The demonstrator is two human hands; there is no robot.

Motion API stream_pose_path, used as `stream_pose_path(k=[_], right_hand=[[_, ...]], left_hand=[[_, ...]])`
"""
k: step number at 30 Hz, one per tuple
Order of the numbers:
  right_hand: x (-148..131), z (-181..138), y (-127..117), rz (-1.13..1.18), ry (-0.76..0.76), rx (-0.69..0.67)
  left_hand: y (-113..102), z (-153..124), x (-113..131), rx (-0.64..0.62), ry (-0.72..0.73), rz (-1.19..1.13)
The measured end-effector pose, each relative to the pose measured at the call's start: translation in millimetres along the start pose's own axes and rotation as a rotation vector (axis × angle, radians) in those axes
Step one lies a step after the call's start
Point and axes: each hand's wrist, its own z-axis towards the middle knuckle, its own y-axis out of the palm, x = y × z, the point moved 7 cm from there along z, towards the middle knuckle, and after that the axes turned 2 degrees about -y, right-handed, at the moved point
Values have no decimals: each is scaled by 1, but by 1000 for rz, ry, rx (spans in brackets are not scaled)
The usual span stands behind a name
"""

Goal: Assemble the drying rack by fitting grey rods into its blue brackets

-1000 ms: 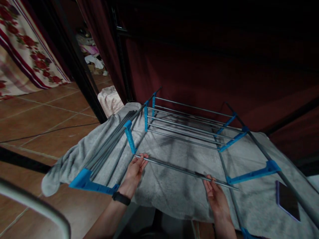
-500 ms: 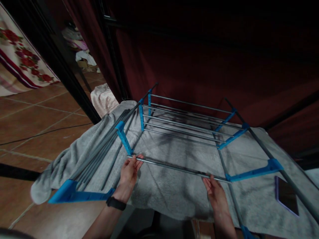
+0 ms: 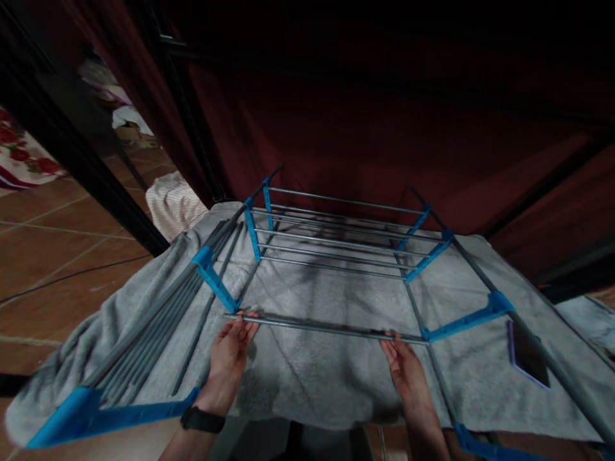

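Metal rod lies crosswise at the near part of a rack frame, over a gray blanket. Left hand pinches it near its left end, thumb and fingertips; right hand pinches it near its right end. Left tip pokes past the fingers, by the lower end of the left bracket; right tip reaches the lower end of the right bracket. Seated or just touching: cannot tell at either end.

Open stretch of blanket between rod and nearest rungs; another on the near side, between the forearms, up to the blanket's front edge. Left side is tighter: loose tubes lie bunched just outside the left forearm. Smartphone beside the right side tube, well apart from the right hand.

Rod and rungs: thin, straight, shiny metal. Loose tubes: duller gray, round. Brackets: blue, molded, plastic-looking. Blanket: plush, creased. Maroon curtain hangs in folds behind; tiled floor at left. Dark wristband on left wrist.
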Motion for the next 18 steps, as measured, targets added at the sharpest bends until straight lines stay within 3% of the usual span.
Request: stream_pose_path(k=[8, 12, 18], right_hand=[[-17, -21, 32, 132, 14, 20], [-22, -22, 37, 191, 16, 30], [-23, -22, 37, 221, -23, 68]], left_hand=[[3, 0, -17, 64, -164, 114], [0, 1, -14, 103, -203, 178], [-7, 5, -11, 44, -209, 243]])
